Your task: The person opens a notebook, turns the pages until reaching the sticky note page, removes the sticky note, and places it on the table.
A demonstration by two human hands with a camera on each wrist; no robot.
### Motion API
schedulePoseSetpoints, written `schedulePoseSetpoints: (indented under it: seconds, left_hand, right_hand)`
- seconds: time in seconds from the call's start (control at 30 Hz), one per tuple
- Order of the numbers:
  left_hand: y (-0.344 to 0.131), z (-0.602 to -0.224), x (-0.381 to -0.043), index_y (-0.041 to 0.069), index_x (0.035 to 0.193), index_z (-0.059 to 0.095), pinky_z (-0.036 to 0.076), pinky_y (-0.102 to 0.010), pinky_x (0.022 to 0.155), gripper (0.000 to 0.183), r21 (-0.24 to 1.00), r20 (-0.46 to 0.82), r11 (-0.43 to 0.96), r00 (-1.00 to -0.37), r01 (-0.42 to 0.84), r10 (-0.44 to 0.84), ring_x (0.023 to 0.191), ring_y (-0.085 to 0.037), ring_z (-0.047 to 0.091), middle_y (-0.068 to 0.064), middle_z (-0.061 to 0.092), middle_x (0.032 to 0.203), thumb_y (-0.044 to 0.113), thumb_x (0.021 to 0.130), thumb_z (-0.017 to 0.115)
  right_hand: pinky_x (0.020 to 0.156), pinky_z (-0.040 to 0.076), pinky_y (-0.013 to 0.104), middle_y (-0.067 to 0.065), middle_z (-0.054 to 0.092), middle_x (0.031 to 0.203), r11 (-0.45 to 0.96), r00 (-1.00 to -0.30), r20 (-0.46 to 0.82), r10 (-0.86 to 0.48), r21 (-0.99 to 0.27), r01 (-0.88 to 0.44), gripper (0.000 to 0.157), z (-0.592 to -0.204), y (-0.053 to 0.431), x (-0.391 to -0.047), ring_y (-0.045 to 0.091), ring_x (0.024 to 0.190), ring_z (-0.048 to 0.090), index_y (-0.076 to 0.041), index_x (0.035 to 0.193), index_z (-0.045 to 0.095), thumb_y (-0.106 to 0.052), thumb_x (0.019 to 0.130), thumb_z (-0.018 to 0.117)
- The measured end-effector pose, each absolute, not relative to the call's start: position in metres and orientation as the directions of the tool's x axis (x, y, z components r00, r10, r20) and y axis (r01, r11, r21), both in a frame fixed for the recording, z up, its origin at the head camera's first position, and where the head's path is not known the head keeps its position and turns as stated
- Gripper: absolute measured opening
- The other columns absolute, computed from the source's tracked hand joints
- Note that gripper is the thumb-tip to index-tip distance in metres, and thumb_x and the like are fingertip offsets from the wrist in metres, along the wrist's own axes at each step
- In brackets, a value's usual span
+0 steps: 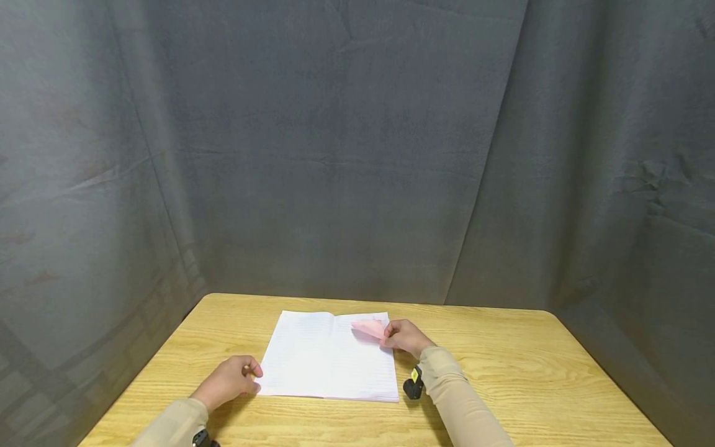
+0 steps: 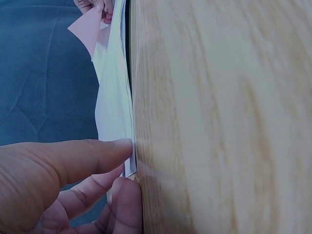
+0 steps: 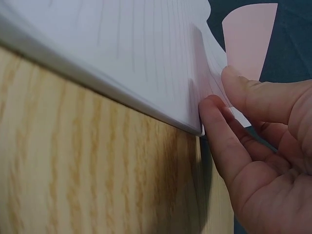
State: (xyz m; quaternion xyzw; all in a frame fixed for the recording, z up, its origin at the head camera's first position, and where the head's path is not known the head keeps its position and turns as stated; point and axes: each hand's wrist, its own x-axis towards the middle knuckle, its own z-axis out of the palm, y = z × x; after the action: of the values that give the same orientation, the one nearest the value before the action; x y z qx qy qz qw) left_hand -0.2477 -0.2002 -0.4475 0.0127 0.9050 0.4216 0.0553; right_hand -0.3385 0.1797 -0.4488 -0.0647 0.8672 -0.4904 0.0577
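An open notebook (image 1: 326, 363) with ruled white pages lies on the wooden table. Over the upper part of its right page, my right hand (image 1: 406, 337) pinches a piece of pink paper (image 1: 368, 327) between thumb and fingers. In the right wrist view the pink paper (image 3: 247, 41) stands up from the grip, near the notebook's edge. My left hand (image 1: 229, 379) is at the notebook's lower left corner. Its thumb (image 2: 92, 157) touches the page edge in the left wrist view, with the other fingers bent beside the corner.
The wooden table (image 1: 503, 372) extends on both sides of the notebook. Grey curtains (image 1: 335, 155) hang behind it and at the sides. Black wrist devices (image 1: 414, 383) sit at the sleeves.
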Motion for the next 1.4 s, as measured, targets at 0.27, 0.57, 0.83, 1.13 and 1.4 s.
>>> schedulePoseSetpoints:
  seconds: [0.27,0.57,0.83,1.13,1.4]
  left_hand:
    - [-0.199,-0.447,-0.247,0.004,0.085,0.059,0.04,-0.027,0.053,0.022,0.763,-0.091,0.646,-0.994,-0.032,0.057,0.058,-0.016,0.045,-0.005,0.048,0.067,-0.005,0.07,0.073]
    - [-0.2,-0.447,-0.248,0.004,0.086,0.059,0.041,-0.027,0.054,0.021,0.769,-0.099,0.638,-0.992,-0.029,0.073,0.059,-0.016,0.045,-0.005,0.047,0.068,-0.004,0.072,0.073]
    - [-0.201,-0.446,-0.248,0.004,0.085,0.059,0.04,-0.027,0.054,0.021,0.768,-0.101,0.639,-0.992,-0.032,0.071,0.058,-0.016,0.044,-0.004,0.047,0.066,-0.005,0.072,0.073]
    - [-0.199,-0.448,-0.247,0.003,0.086,0.059,0.041,-0.027,0.054,0.02,0.775,-0.087,0.632,-0.991,-0.005,0.098,0.057,-0.015,0.045,-0.003,0.047,0.066,-0.003,0.073,0.073]
    - [-0.201,-0.448,-0.247,0.003,0.086,0.059,0.04,-0.027,0.053,0.021,0.771,-0.083,0.637,-0.993,-0.01,0.085,0.057,-0.015,0.043,-0.004,0.046,0.065,-0.004,0.072,0.073]
  right_hand:
    - [0.064,0.039,0.025,0.002,0.053,0.078,0.527,-0.985,-0.062,-0.161,-0.849,-0.032,0.016,-0.449,0.179,-0.339,0.016,0.074,0.048,-0.006,0.08,0.058,0.002,0.08,0.072]
    - [0.063,0.038,0.025,0.002,0.052,0.078,0.512,-0.976,-0.053,-0.213,-0.857,-0.065,0.015,-0.445,0.181,-0.339,0.016,0.073,0.047,-0.003,0.08,0.057,0.002,0.079,0.071]
    - [0.064,0.039,0.025,0.002,0.052,0.077,0.524,-0.976,-0.053,-0.213,-0.849,-0.069,0.014,-0.444,0.182,-0.34,0.016,0.073,0.048,-0.004,0.081,0.058,0.003,0.079,0.07]
    - [0.064,0.04,0.026,0.005,0.056,0.08,0.472,-0.966,0.081,-0.245,-0.861,-0.192,0.012,-0.437,0.198,-0.338,0.014,0.073,0.049,0.002,0.081,0.058,0.0,0.079,0.07]
    - [0.077,0.045,0.029,0.013,0.064,0.094,0.544,-0.965,0.21,-0.157,-0.797,-0.262,0.011,-0.41,0.231,-0.329,0.021,0.091,0.056,0.002,0.082,0.058,-0.001,0.082,0.069]
